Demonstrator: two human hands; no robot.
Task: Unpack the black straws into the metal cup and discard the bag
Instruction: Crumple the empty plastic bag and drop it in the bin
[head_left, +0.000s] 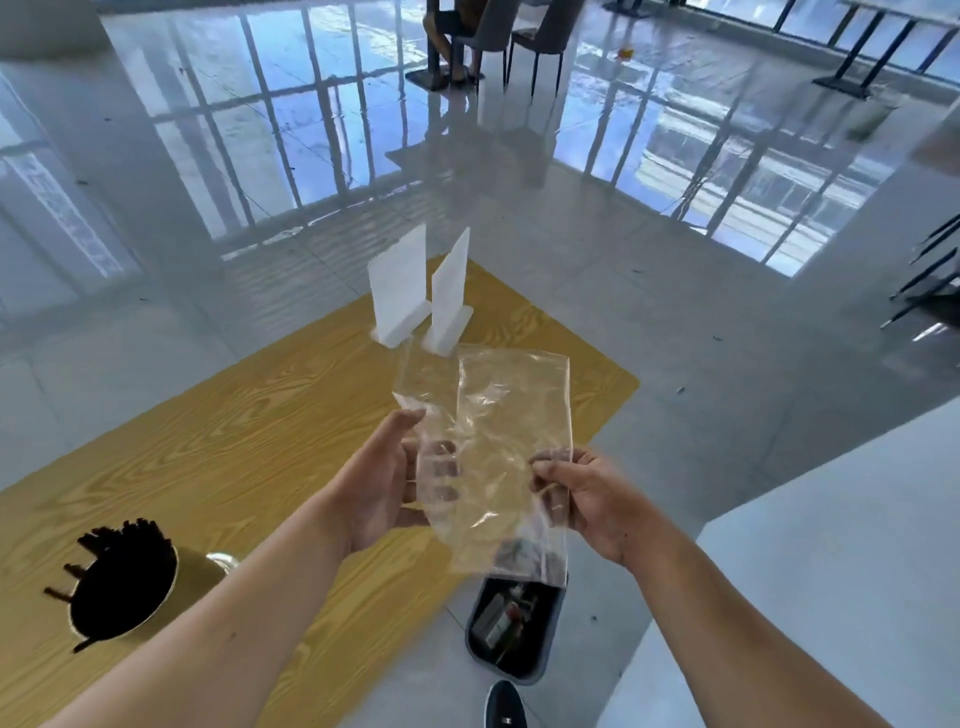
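- One clear plastic bag (511, 467) above one dark floor bin (540, 654); left hand (384, 483) grips it, right hand (592, 504) pinches its edge.
- One metal cup (200, 569), near left, holds the black straws (130, 543).
- Two white sign stands (400, 291), far.

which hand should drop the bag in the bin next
Right, probably. The right hand pinches the bag almost above the bin on the floor; the left hand holds it nearer the table, farther from the bin. Straws already stand in the cup.
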